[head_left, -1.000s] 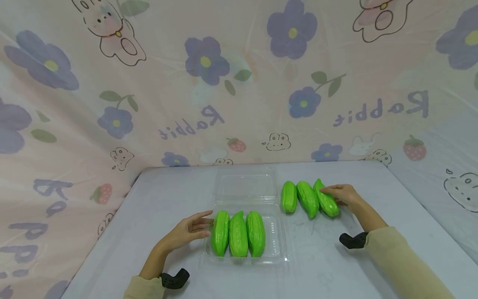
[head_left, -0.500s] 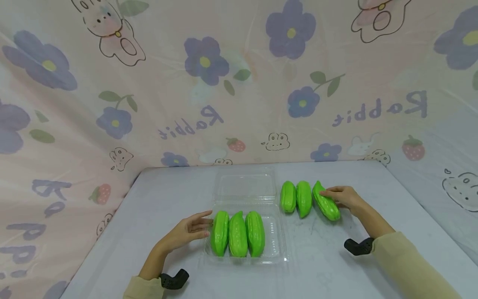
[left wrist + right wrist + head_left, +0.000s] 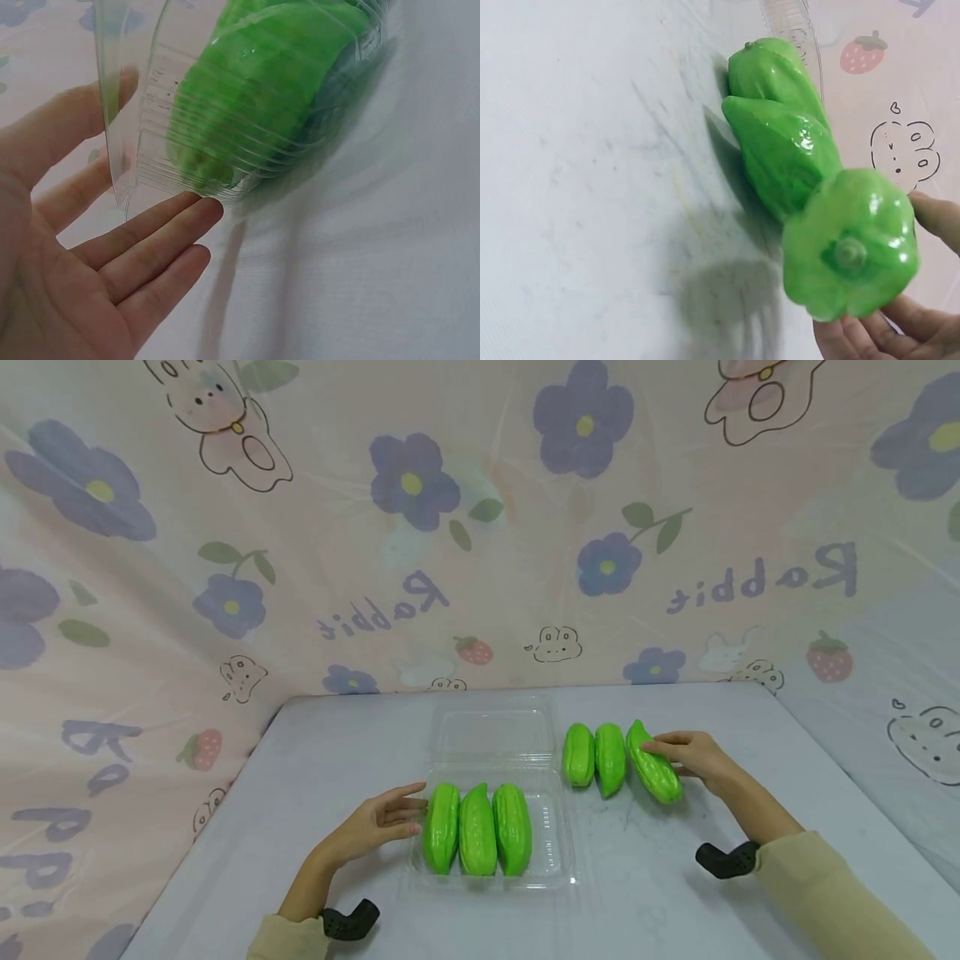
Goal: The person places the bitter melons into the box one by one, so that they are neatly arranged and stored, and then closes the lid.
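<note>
My right hand point(image 3: 697, 754) grips a glossy green ridged vegetable point(image 3: 656, 764), narrow at one end. In the right wrist view, its lobed, stemmed end point(image 3: 850, 251) faces the camera, thumb and fingers on either side. Left of it, two similar vegetables point(image 3: 611, 760) lie side by side on the table. A clear plastic clamshell box point(image 3: 553, 835) stands open with three more green vegetables point(image 3: 478, 831) in a row inside. My left hand point(image 3: 375, 821) is at the box's left side, fingers extended; the left wrist view shows fingertips right at its ribbed wall point(image 3: 154, 131).
The box's lid point(image 3: 493, 733) lies folded back behind it on the white table point(image 3: 360, 735). A patterned cloth point(image 3: 480, 568) with rabbits and flowers hangs at the back and sides. A black curved piece point(image 3: 352, 920) sits at each wrist.
The gripped vegetable has come away from its neighbour, which has turned straighter. My right forearm has shifted slightly right and toward me. The left hand has stayed in place.
</note>
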`<state>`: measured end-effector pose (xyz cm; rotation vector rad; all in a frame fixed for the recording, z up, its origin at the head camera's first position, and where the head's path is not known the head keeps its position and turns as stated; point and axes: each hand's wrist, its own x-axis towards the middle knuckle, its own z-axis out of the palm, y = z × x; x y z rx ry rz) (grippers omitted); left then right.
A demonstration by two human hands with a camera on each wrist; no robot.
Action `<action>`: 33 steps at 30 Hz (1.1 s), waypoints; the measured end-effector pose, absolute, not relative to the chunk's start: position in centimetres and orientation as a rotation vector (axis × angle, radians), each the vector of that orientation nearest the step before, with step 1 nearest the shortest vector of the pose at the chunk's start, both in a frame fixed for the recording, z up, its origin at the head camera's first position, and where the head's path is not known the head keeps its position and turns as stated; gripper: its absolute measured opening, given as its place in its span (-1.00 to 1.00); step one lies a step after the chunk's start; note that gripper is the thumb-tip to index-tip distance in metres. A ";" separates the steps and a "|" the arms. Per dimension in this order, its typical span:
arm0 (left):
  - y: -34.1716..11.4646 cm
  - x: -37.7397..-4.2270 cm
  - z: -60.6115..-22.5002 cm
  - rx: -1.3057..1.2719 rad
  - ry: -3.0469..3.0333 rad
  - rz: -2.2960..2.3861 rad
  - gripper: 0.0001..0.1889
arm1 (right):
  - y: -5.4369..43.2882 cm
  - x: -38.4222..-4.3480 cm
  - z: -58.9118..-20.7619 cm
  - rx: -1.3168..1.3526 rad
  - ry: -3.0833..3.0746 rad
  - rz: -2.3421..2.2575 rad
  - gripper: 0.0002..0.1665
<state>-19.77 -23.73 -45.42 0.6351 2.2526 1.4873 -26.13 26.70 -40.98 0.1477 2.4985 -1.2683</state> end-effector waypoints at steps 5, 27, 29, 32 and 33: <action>-23.8 -19.8 -45.5 0.634 2.247 1.489 -0.28 | 26.6 -25.9 -40.9 0.125 2.482 -1.290 -0.02; -23.6 -19.7 -45.3 0.646 2.240 1.498 -0.28 | 25.7 -24.5 -40.8 0.017 2.469 -1.321 -0.03; -23.6 -19.7 -45.3 0.646 2.236 1.502 -0.28 | 25.6 -24.4 -40.8 0.005 2.461 -1.323 -0.04; -23.7 -19.7 -45.3 0.641 2.233 1.503 -0.28 | 25.3 -24.3 -40.8 -0.016 2.444 -1.333 -0.05; -23.7 -19.7 -45.3 0.640 2.233 1.504 -0.28 | 25.2 -24.3 -40.8 -0.021 2.436 -1.339 -0.05</action>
